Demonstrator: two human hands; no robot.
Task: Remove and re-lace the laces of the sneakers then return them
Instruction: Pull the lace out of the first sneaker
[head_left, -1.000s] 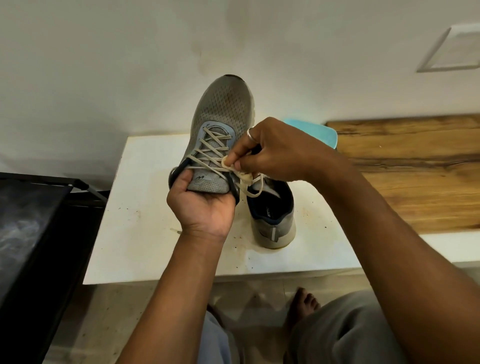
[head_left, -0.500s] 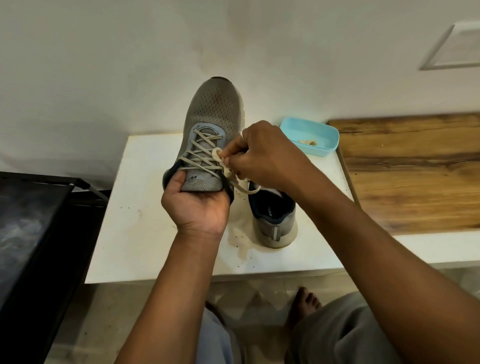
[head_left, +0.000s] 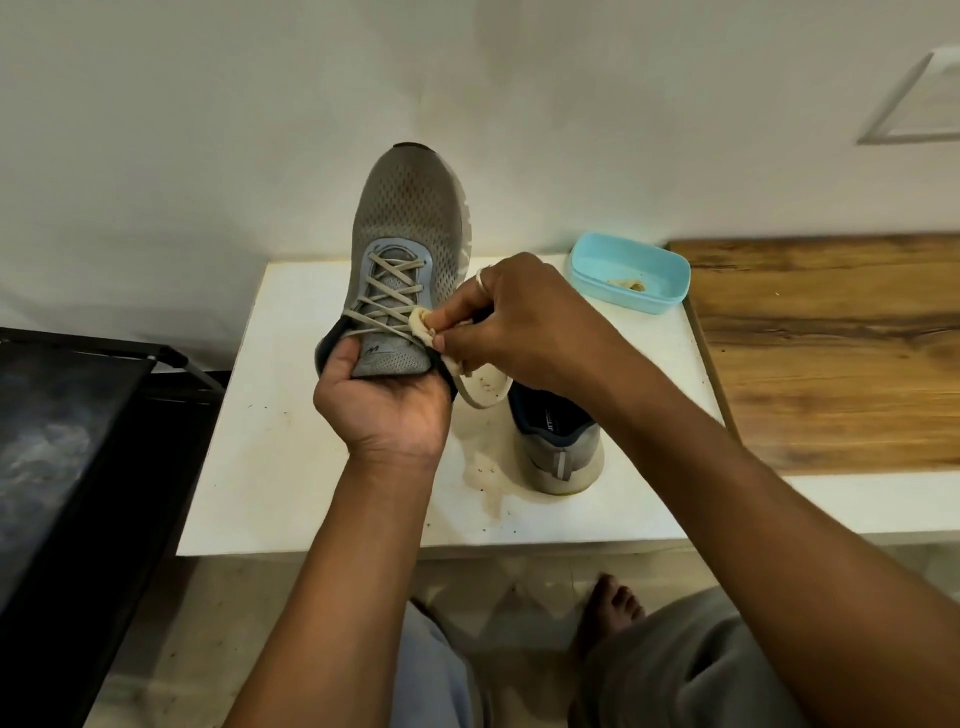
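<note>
My left hand (head_left: 383, 402) grips the heel end of a grey mesh sneaker (head_left: 410, 228), holding it up with the toe pointing away from me. Its beige lace (head_left: 387, 291) crosses several times up the front. My right hand (head_left: 524, 325), with a ring on one finger, pinches the bunched end of that lace at the shoe's top right eyelets; a loop hangs below my fingers. The second grey sneaker (head_left: 558, 447) stands on the white table (head_left: 270, 467), heel toward me, partly hidden behind my right hand.
A light blue plastic tray (head_left: 631, 273) sits at the table's back right corner. A wooden surface (head_left: 831, 353) adjoins the table on the right. A dark cabinet (head_left: 67, 441) stands to the left. My knees and one bare foot (head_left: 610, 608) are below.
The held sneaker has turned more upright and square to me. My right hand has shifted slightly right with the lace end, uncovering the blue tray.
</note>
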